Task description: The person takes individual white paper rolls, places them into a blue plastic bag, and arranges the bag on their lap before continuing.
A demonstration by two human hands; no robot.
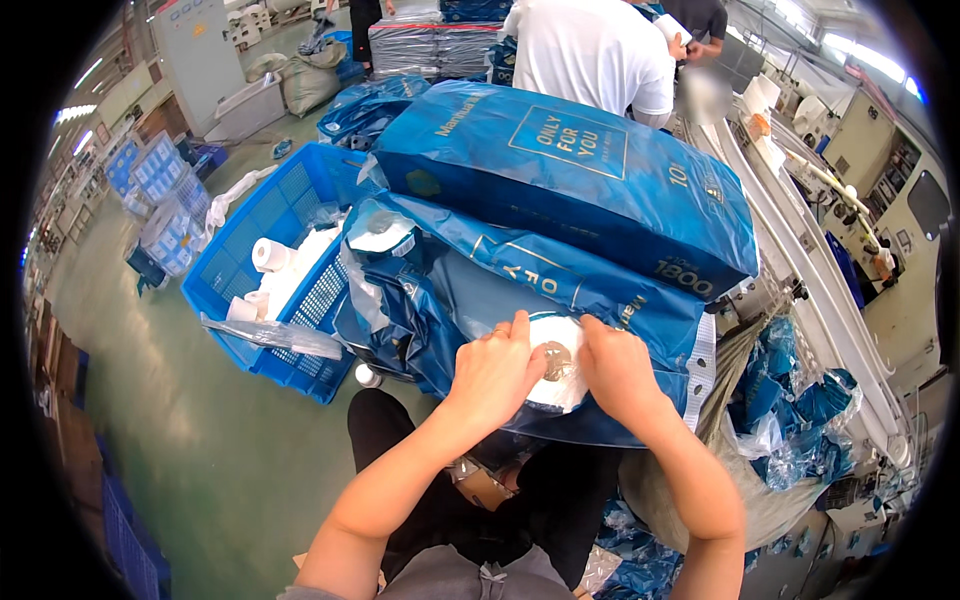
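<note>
A white toilet paper roll point(563, 393) lies end up in front of me, its core hole showing, with blue plastic film around it. My left hand point(493, 372) grips its left side, thumb at the core and fingers on the far rim. From the right, my right hand point(622, 372) is closed on the opposite edge, its fingertips partly hidden. Beneath the hands spreads a blue printed plastic bag point(470, 290). Another roll end point(382, 232) shows through the bag's torn film at its left. Behind lies a large, full blue pack point(560, 180) with gold print.
A blue plastic basket point(225, 255) with loose white rolls point(270, 254) stands at the left. On the right, a sack point(715, 480) holds blue film scraps point(800, 400) beside a long machine conveyor point(800, 270). A co-worker in a white shirt point(590, 55) stands beyond the pack.
</note>
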